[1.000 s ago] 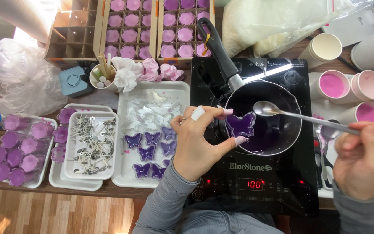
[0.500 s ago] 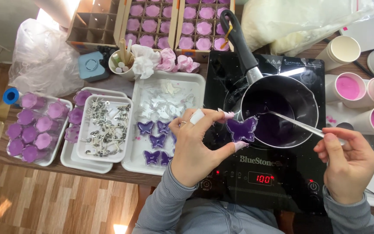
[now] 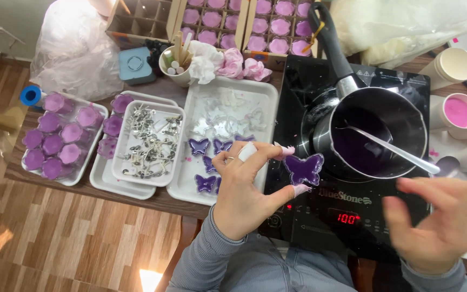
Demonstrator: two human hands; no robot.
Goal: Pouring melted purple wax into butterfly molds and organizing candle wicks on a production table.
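My left hand (image 3: 244,189) pinches a purple butterfly-shaped wax mould (image 3: 302,168) between thumb and forefinger, beside the rim of a dark saucepan (image 3: 371,132). The saucepan stands on a black induction hob (image 3: 309,216) and holds purple liquid. A metal spoon (image 3: 393,148) rests in the pan with its handle over the right rim. My right hand (image 3: 439,227) hovers open and blurred below that handle, apart from it. A white tray (image 3: 190,184) left of the hob carries several filled purple butterfly moulds (image 3: 198,146) and clear empty ones.
A smaller tray of metal wick holders (image 3: 149,143) and trays of purple flower candles (image 3: 55,143) lie to the left. Boxes of pink candles (image 3: 277,27) sit at the back, paper cups of pink wax (image 3: 458,111) at right. A cup of sticks (image 3: 179,59) stands behind the tray.
My right hand has let go of the spoon, which now rests in the pan, and has dropped toward the hob's front edge. My left hand still holds the butterfly mould.
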